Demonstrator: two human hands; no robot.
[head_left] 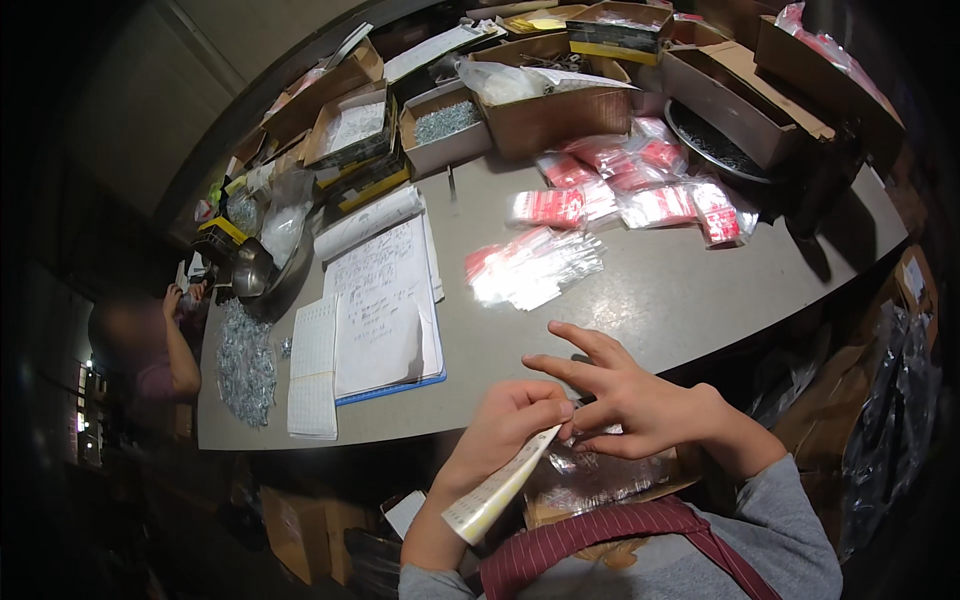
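My left hand (505, 425) is shut on a long strip of printed labels (497, 490), pinched near its top end, with the strip hanging down toward my chest. My right hand (625, 395) has its fingers spread, and thumb and forefinger meet at the top of the strip beside my left fingers. Just below both hands lies a heap of clear plastic bags (590, 475) in a cardboard box on my lap. Both hands hover at the near edge of the grey table (640, 290).
On the table lie a pile of clear zip bags (530, 268), red-topped bags (640, 185), an open notebook (385, 300), a heap of small metal parts (246, 365), a metal bowl (265, 265) and several cardboard boxes (560, 115). Another person (150, 350) sits at the far left.
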